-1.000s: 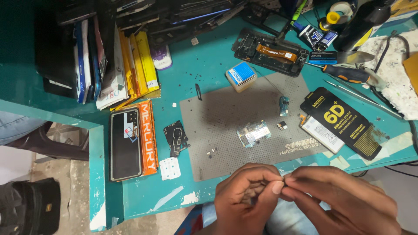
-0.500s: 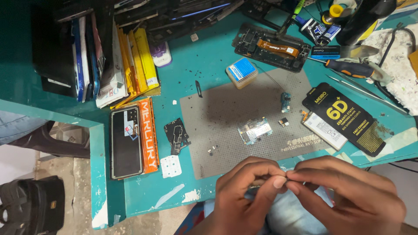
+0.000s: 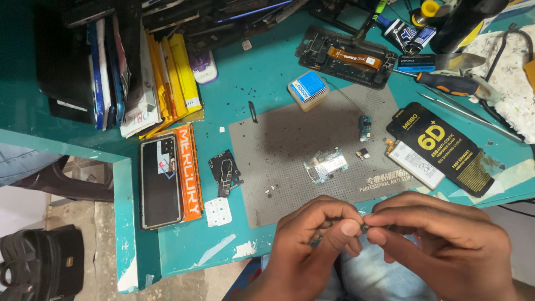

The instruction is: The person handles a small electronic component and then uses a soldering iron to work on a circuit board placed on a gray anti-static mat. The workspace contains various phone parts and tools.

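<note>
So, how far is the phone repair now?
Done: the opened phone frame lies at the back of the bench, and its circuit board sits out on the grey mat with small parts beside it. In hand: the left hand and right hand pinch a tiny dark part between fingertips. Left: board and frame are still apart, so putting them back together seems not yet started.

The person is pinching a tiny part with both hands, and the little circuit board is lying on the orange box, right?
Not quite. The head view shows the little circuit board lying on the grey perforated mat, not on the orange box. The rest holds: the left hand and right hand pinch a tiny part together.
</note>
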